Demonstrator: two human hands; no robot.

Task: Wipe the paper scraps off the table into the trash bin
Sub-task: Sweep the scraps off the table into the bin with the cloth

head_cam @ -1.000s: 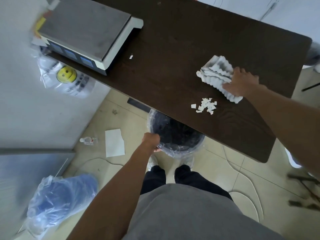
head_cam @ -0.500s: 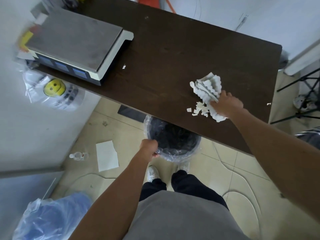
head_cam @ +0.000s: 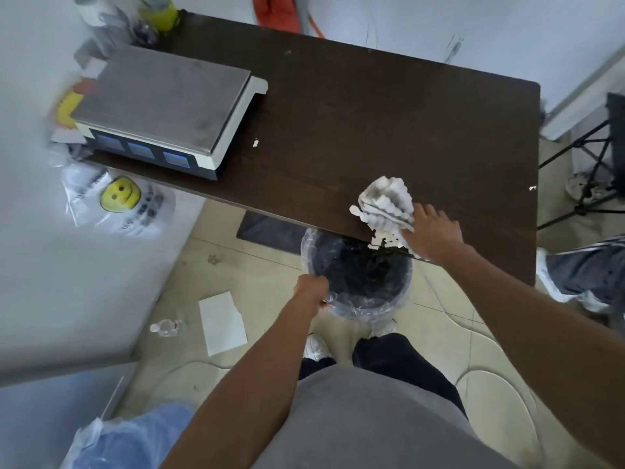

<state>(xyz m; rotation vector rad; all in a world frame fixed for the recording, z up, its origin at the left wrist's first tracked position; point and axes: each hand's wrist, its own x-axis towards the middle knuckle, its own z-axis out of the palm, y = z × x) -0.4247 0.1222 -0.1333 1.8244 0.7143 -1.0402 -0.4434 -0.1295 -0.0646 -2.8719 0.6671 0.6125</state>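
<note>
A dark brown table fills the upper middle. My right hand presses a crumpled white cloth at the table's near edge. A small heap of white paper scraps lies under the cloth right at that edge, above the bin. The black trash bin, lined with a clear plastic bag, sits partly under the table edge. My left hand grips the bin's near left rim. Two single scraps stay on the table, one beside the scale and another at the right edge.
A grey and white electronic scale stands on the table's left end. On the floor lie a white paper sheet, a small bottle and plastic bags. Another person's leg and a black stand are at right.
My right hand dragged the cloth and the scrap heap toward the table's near edge, over the bin. My left hand kept its grip on the bin's rim.
</note>
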